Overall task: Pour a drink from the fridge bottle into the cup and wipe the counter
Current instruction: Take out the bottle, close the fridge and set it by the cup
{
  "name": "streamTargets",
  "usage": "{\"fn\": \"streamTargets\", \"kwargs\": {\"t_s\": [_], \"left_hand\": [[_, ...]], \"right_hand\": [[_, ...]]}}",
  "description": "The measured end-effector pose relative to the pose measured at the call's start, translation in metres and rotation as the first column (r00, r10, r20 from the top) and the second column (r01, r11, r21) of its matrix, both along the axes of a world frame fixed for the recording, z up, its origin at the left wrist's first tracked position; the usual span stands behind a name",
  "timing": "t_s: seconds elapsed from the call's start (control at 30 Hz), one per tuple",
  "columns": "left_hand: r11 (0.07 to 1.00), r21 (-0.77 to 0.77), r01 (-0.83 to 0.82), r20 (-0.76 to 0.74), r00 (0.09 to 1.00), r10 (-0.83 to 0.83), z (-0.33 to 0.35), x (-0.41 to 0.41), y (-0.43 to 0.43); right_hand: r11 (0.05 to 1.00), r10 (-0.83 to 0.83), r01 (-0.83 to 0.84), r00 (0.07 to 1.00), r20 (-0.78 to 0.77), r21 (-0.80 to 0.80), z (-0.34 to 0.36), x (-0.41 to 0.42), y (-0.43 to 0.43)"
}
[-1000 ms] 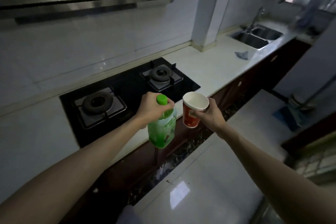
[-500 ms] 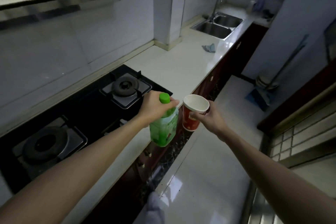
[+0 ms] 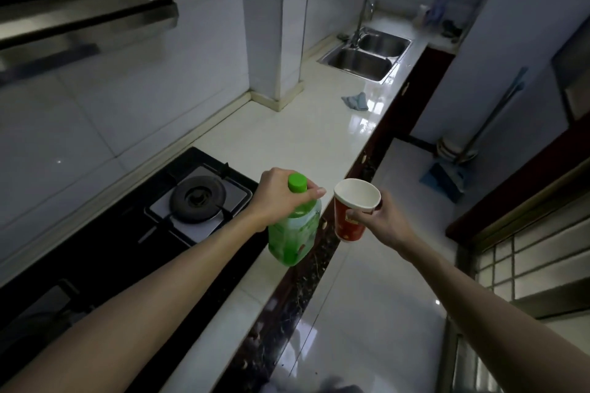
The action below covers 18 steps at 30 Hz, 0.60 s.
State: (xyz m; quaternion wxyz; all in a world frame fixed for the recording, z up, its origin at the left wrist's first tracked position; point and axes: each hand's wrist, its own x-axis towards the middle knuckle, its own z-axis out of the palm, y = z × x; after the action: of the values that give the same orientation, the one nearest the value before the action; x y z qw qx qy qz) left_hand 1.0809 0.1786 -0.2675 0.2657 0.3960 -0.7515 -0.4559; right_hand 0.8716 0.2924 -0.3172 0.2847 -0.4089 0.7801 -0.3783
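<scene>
**Head camera: green plastic bottle (image 3: 295,236) and red paper cup (image 3: 351,220) in hand, nothing poured yet**

Nearest the lens, two bare forearms reach out over the kitchen floor and counter edge. The left hand (image 3: 281,198) is wrapped over the bottle's shoulder and neck, just below its bright green screw cap (image 3: 297,182), which is on. The bottle hangs upright above the front lip of the white stone counter (image 3: 287,137). Just beside it, the right hand (image 3: 383,220) pinches the cup near its rim, tilted slightly. The cup's white inside shows no liquid.

The bottle looks largely full, so likely weighty, and possibly slick if cold from the fridge. A grip round the body would steady it better than the neck. The cup is light and easily crushed and is best held loosely or set down.

Behind the hands lies a black gas hob (image 3: 198,195). Farther along the counter sits a crumpled blue-grey cloth (image 3: 356,101), presumably for the wiping. Beyond it is a steel double sink (image 3: 364,56).
</scene>
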Motion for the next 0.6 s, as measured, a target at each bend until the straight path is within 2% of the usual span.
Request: {"fn": "streamTargets", "kwargs": {"t_s": [0.4,0.6], "left_hand": [[0.992,0.054,-0.118,0.084,0.990,0.114,-0.005,-0.089,-0.071],[0.957,0.100,-0.273,0.062,0.962,0.267,0.003,-0.163,-0.104]], "right_hand": [[0.991,0.133,-0.132,0.991,0.026,-0.020,-0.008,-0.107,-0.086],[0.975,0.222,-0.222,0.975,0.022,0.008,0.002,-0.195,-0.129]]}}
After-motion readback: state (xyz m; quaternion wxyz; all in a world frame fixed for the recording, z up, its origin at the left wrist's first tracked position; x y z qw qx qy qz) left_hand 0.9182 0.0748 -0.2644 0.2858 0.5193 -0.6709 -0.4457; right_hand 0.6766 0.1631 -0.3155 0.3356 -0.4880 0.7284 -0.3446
